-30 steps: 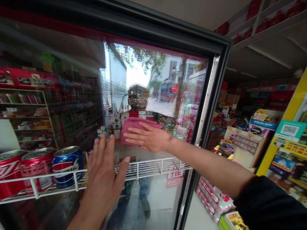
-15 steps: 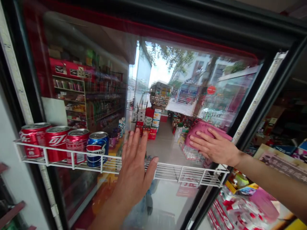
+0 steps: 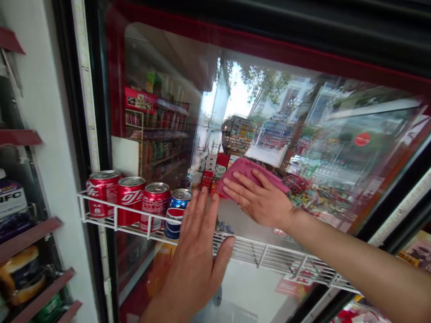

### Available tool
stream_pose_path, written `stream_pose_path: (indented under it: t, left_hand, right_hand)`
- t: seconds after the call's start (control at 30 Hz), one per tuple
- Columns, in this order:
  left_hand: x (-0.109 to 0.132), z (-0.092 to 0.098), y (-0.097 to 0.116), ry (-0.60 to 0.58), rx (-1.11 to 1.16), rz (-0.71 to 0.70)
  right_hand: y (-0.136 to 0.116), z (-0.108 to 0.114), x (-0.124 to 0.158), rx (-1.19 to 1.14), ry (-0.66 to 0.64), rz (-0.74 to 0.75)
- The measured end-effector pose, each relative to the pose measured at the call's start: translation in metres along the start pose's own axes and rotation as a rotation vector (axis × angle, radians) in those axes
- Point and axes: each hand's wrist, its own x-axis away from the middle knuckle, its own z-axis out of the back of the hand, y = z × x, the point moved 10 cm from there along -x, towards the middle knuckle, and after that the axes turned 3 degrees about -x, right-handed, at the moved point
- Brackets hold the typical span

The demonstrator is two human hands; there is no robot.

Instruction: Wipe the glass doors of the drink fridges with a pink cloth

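Note:
Under my right hand (image 3: 259, 197) a pink cloth (image 3: 244, 172) is pressed flat against the glass door (image 3: 175, 80). The fingers lie stretched over the cloth and hold it to the pane. My left hand (image 3: 198, 246) is held up with its fingers extended and thumb apart, holding nothing. It is in front of the white wire rack (image 3: 249, 246) and partly covers a blue can (image 3: 178, 202). Whether it touches the rack or the glass, I cannot tell. Several red cola cans, among them one red can (image 3: 129, 202), stand upright in the rack's left part.
A black door frame (image 3: 323, 27) surrounds the glass, with a white light strip (image 3: 85, 89) on the left. Further left, bottles such as a dark NFC bottle (image 3: 13, 197) stand on shelves. Shop shelves, boxes and the street show through or in the glass.
My right hand has slid the pink cloth leftward across the glass, closer to my left hand. The view has shifted left, bringing in more of the shelves. My left hand stays raised and open.

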Motion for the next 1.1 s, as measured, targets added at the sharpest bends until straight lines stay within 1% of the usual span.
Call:
stream_pose_path:
  t: [0.1, 0.23, 0.43, 0.57, 0.63, 0.77, 0.83, 0.9, 1.0, 1.07, 1.1]
  left_hand:
    - [0.005, 0.014, -0.014, 0.014, -0.016, -0.001]
    - [0.011, 0.04, -0.036, 0.044, -0.037, 0.001]
    - [0.017, 0.081, -0.086, 0.135, -0.117, 0.083]
    - [0.022, 0.103, -0.118, 0.155, -0.158, 0.135]
    - [0.025, 0.113, -0.13, 0.167, -0.175, 0.155]
    - [0.034, 0.128, -0.149, 0.197, -0.217, 0.204]
    - [0.037, 0.133, -0.154, 0.206, -0.236, 0.218]
    - [0.039, 0.135, -0.156, 0.205, -0.251, 0.224]
    - [0.039, 0.136, -0.153, 0.191, -0.264, 0.225]
    - [0.039, 0.136, -0.146, 0.186, -0.268, 0.22]
    - [0.039, 0.135, -0.142, 0.185, -0.27, 0.217]
  right_hand:
    - [-0.009, -0.006, -0.047, -0.086, -0.008, 0.036]
    - [-0.021, -0.014, -0.101, -0.174, -0.027, 0.098]
    - [-0.04, -0.024, -0.173, -0.233, -0.038, 0.189]
    - [-0.055, -0.035, -0.221, -0.177, -0.063, 0.238]
    - [-0.063, -0.044, -0.245, -0.137, -0.044, 0.263]
    - [-0.085, -0.061, -0.289, -0.097, 0.084, 0.362]
    - [-0.095, -0.067, -0.306, -0.082, 0.131, 0.408]
    - [-0.102, -0.069, -0.316, -0.053, 0.12, 0.442]
    - [-0.105, -0.072, -0.32, 0.015, -0.008, 0.465]
    - [-0.103, -0.071, -0.313, 0.045, -0.088, 0.464]
    - [-0.101, -0.069, -0.308, 0.05, -0.104, 0.462]
